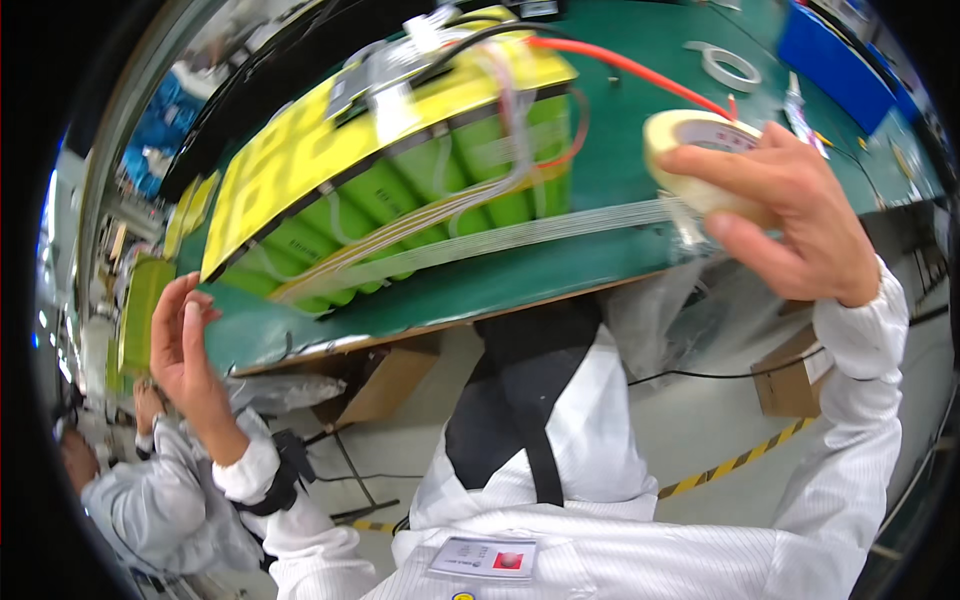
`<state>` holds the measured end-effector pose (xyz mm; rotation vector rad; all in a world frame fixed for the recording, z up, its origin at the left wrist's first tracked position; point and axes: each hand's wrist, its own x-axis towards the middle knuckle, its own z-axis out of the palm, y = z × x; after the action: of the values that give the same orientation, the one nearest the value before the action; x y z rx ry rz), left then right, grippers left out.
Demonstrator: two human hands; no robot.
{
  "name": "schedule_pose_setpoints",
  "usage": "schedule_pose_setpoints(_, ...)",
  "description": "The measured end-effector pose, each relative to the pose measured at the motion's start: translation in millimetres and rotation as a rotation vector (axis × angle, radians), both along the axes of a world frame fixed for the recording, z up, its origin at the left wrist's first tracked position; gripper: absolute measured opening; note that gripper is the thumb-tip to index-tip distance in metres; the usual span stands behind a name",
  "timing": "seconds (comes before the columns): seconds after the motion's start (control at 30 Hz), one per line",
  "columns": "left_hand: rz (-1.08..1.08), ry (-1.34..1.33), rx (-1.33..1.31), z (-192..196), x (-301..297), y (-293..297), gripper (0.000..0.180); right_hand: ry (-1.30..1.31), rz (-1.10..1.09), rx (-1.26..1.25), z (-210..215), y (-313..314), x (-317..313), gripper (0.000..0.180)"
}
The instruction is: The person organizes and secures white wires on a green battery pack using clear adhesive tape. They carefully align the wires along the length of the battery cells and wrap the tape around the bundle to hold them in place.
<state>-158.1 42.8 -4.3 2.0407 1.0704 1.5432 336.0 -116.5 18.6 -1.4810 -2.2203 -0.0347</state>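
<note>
A battery pack (385, 200) of green cylindrical cells with a yellow top stands tilted across the view on the green bench. My right hand (805, 215) grips a roll of clear striped tape (690, 190) at the pack's right. From the roll, a tape strip (520, 235) runs taut to the left along the pack's near side, beside a bundle of thin wires. My left hand (185, 350) is raised by the pack's lower left corner, fingers extended and nothing visible in them. Black and red cables (635, 70) leave the top of the pack.
On the green bench (620, 100) lies a white tape ring (730, 68), with a blue bin (835, 60) at far right. Another person (165, 500) works at the lower left, near another green pack (145, 310). Cardboard boxes (385, 385) are under the bench edge.
</note>
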Motion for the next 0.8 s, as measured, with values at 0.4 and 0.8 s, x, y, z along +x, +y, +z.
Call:
schedule_pose_setpoints(0.4, -0.181, 0.075, 0.259, -52, 8, 3, 0.029, -0.096, -0.022, -0.205, 31, -17, -12, 0.04)
schedule_pose_setpoints(0.8, -0.462, 0.015, 0.181, -52, 25, 22, 0.036, -0.01, -0.281, -0.215, 52, -100, -67, 0.016)
